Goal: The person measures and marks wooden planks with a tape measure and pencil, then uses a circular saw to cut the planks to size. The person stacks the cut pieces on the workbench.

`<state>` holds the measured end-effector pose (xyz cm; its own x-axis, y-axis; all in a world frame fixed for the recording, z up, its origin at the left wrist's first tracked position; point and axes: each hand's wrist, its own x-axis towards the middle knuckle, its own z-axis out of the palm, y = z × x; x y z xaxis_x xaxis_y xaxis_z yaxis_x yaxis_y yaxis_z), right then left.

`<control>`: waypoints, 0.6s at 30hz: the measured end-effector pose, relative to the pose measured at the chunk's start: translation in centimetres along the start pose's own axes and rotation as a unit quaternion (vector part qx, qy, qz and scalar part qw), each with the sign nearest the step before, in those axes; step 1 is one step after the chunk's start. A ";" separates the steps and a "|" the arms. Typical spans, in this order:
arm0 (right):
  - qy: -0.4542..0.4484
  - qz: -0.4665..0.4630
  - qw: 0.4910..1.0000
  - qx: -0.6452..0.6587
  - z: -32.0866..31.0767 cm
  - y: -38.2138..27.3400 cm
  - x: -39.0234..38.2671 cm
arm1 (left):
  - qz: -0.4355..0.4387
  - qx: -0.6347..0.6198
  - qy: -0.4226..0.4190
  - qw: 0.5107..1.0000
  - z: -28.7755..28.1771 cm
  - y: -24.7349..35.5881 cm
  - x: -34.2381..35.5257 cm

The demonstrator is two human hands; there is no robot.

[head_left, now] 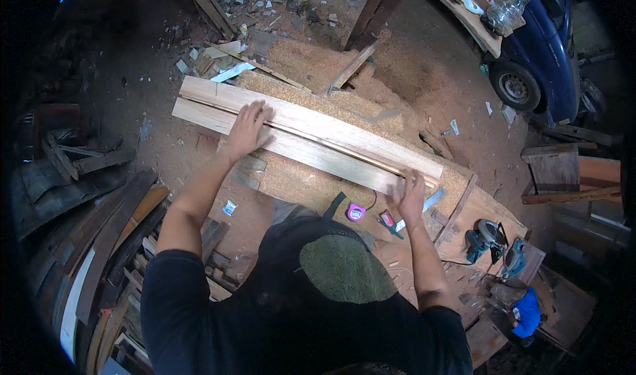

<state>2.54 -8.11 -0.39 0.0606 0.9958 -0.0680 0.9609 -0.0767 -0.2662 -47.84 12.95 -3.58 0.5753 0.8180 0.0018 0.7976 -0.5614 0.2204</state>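
Note:
Two long pale wooden boards lie side by side on a sawdust-strewn workbench, running from upper left to lower right. A dark gap and a thin edge separate them. My left hand is over the boards toward their left end, fingers spread, slightly blurred; whether it presses on them I cannot tell. At the right end of the near board is my right hand, its fingers apart and partly blurred. Close to it lie a pink tape measure and a small red-and-white object.
A circular saw and another teal power tool rest on the right. Stacked timber fills the left side. Wood scraps lie beyond the boards. A blue car stands at upper right, beside a cluttered tabletop.

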 end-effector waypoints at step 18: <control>-0.081 -0.036 0.996 -0.016 -0.1 2.9 -2.6 | 0.022 0.025 -0.175 0.984 -0.5 -2.2 -1.5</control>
<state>5.14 -10.91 -0.91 -0.0510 0.9776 -0.2042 0.9696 -0.0006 -0.2449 -50.57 12.99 -3.53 0.6304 0.7042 -0.3267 0.7729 -0.6085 0.1797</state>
